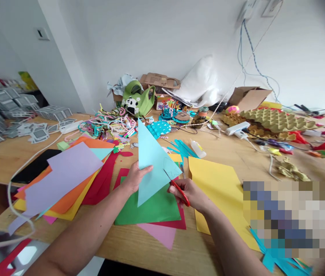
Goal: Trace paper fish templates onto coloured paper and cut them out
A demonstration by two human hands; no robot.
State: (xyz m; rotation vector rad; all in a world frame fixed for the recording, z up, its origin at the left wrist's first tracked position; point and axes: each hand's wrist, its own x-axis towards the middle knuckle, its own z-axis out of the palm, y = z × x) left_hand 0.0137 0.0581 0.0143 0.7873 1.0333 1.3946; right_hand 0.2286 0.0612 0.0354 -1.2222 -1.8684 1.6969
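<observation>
A light blue paper triangle [150,161] is held up above the table, with a shape drawn in thin lines near its right corner. My left hand [136,177] pinches its left edge, thumb across the front. Red-handled scissors [183,194] are in my right hand [189,193], fingers closed round the handles. The scissors' blade lies against the paper by the drawn lines; whether it is cutting I cannot tell. Below both hands lie a green sheet [147,212], a red sheet [183,222] and a pink sheet [162,233], stacked unevenly.
On the left lies a pile of coloured paper [64,172] beside a black phone-like slab [35,165]. Yellow paper [216,184] lies right, below a glue bottle [198,148]. Pipe cleaners [107,122], a green panda bag [139,97] and egg trays [277,119] stand behind. A white cable [12,199] hangs over the left edge.
</observation>
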